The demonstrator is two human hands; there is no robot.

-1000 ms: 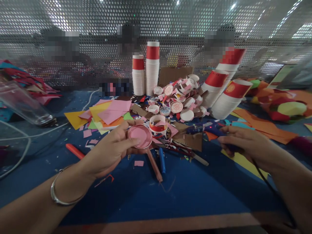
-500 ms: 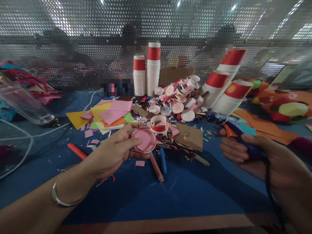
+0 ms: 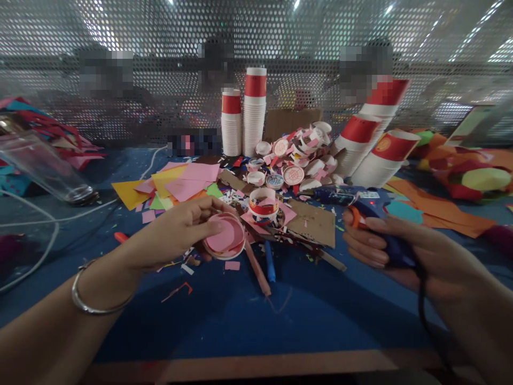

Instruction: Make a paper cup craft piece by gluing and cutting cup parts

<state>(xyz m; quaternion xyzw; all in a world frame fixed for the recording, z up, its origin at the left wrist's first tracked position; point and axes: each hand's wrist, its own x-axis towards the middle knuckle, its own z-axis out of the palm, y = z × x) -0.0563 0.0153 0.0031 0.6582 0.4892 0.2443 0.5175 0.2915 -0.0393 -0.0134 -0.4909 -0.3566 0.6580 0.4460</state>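
Note:
My left hand (image 3: 188, 227) grips a cut-off paper cup bottom (image 3: 230, 235) with a pink paper piece lying in it, thumb on top. In my right hand (image 3: 385, 246) is a dark blue glue gun (image 3: 395, 238), its orange trigger under my index finger and its nozzle pointing left. A cord runs down from its handle. Between the hands a red and white cup ring (image 3: 263, 206) sits on pink paper. Just in front of it lie a brown marker-like stick (image 3: 258, 270) and a blue one (image 3: 270, 262).
Tall stacks of paper cups (image 3: 253, 117) stand at the back, with more leaning stacks (image 3: 356, 144) to the right. A heap of cut cup pieces (image 3: 308, 155) lies between them. Coloured paper sheets (image 3: 188, 182), cardboard (image 3: 312, 222) and a clear bottle (image 3: 48, 166) surround the work area.
My left hand has moved slightly left with the cup bottom. The glue gun has shifted left and its nozzle now reaches nearer the cup pieces.

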